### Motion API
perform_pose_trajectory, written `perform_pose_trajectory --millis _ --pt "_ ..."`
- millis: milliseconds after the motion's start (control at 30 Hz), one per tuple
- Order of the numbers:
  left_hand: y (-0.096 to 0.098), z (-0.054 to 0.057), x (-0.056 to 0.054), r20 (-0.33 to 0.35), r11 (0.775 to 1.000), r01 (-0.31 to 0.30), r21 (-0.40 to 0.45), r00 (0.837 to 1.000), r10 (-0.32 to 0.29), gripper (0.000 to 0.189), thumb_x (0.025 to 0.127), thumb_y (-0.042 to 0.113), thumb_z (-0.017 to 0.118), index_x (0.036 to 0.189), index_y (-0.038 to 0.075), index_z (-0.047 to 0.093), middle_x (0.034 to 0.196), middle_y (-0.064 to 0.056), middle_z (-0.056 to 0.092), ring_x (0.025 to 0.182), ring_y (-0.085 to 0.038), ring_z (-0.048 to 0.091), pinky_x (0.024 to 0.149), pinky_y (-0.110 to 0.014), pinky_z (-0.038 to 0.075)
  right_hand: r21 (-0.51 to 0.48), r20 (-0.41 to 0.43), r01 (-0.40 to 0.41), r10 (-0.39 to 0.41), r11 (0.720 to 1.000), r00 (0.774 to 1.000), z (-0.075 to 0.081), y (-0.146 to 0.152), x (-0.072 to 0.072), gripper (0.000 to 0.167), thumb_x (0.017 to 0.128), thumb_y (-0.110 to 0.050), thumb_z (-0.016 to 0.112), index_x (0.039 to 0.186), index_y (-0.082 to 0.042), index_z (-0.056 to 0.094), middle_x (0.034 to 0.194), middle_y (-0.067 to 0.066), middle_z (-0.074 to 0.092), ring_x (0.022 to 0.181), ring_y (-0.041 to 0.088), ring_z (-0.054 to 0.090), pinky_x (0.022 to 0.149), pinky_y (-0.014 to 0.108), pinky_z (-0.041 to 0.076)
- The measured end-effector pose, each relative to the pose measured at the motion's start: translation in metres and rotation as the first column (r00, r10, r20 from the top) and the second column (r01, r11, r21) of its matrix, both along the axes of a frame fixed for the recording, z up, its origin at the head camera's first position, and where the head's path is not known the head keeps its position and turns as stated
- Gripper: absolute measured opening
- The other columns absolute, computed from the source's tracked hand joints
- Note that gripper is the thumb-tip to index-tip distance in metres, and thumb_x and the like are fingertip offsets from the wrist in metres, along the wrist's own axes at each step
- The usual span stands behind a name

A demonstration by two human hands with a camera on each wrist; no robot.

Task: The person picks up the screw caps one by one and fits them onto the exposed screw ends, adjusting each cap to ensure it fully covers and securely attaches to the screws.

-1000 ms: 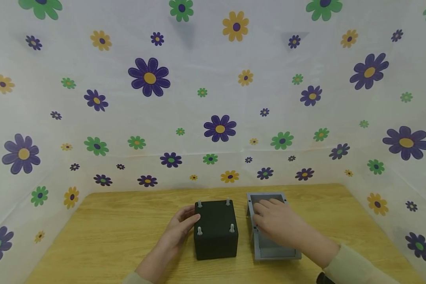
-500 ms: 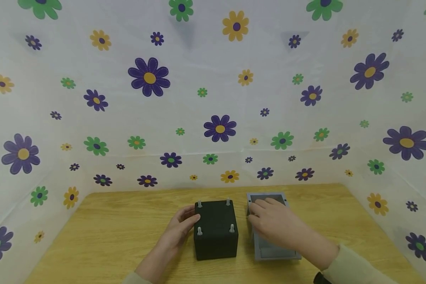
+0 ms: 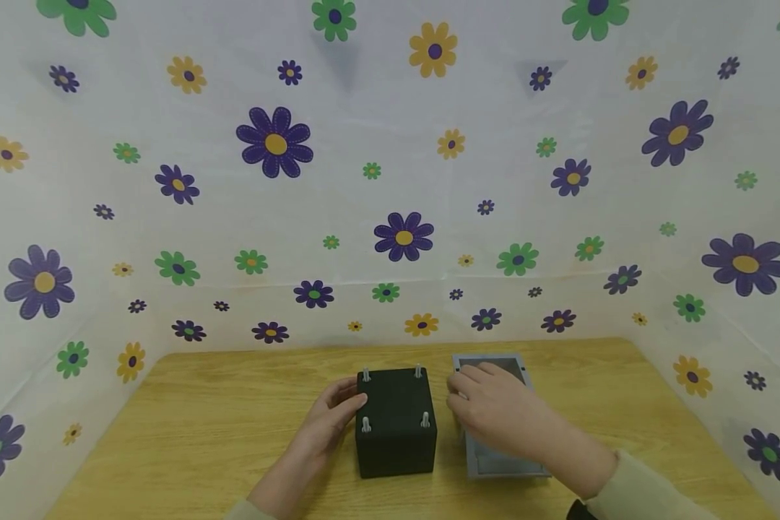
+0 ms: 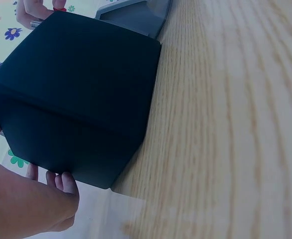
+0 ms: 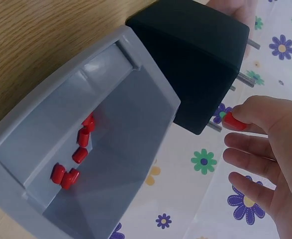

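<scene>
A black block (image 3: 396, 448) stands on the wooden table with upright threaded studs (image 3: 425, 419) at its top corners. My left hand (image 3: 328, 417) holds the block by its left side, thumb at the top edge and fingers along the side. To the right is a grey bin (image 3: 508, 466), with my right hand (image 3: 497, 404) over its left rim. In the right wrist view, thumb and forefinger pinch a small red cap (image 5: 234, 122) close to the block's studs. Several more red caps (image 5: 79, 155) lie inside the bin; my right hand covers part of it in the head view.
The wooden table (image 3: 221, 433) runs back to a white flowered cloth (image 3: 338, 217) that hangs behind and along both sides. A narrow strip of table separates the block from the bin. A dark band (image 3: 580, 511) shows at the right sleeve.
My right hand has moved left, from over the bin's inside to its left rim beside the block. The left hand and the block have stayed put.
</scene>
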State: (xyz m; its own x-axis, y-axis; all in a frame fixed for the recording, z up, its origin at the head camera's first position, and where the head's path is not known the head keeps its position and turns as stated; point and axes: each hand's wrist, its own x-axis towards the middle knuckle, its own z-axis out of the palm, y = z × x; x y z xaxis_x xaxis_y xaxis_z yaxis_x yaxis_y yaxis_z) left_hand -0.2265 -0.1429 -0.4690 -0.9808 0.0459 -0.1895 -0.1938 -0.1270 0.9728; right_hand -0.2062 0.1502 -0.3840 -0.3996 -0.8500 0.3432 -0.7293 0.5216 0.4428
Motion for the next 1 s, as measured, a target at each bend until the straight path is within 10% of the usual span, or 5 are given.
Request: perform_pose_trajectory --millis 1000 --pt "-0.001 -0.003 -0.001 -0.026 1.0 0.003 -0.008 1.0 -0.003 0.055 0.101 0.013 0.067 0.149 -0.004 0.049 0.148 -0.02 0.051 0.133 -0.026 0.054 0.128 -0.052 0.036 -0.095 -0.021 -0.076 0.074 0.993 0.997 0.001 -0.018 0.007 0.014 0.084 -0.019 0.088 0.09 -0.019 0.076 0.099 -0.005 0.072 0.092 0.012 0.064 0.073 0.025 0.051"
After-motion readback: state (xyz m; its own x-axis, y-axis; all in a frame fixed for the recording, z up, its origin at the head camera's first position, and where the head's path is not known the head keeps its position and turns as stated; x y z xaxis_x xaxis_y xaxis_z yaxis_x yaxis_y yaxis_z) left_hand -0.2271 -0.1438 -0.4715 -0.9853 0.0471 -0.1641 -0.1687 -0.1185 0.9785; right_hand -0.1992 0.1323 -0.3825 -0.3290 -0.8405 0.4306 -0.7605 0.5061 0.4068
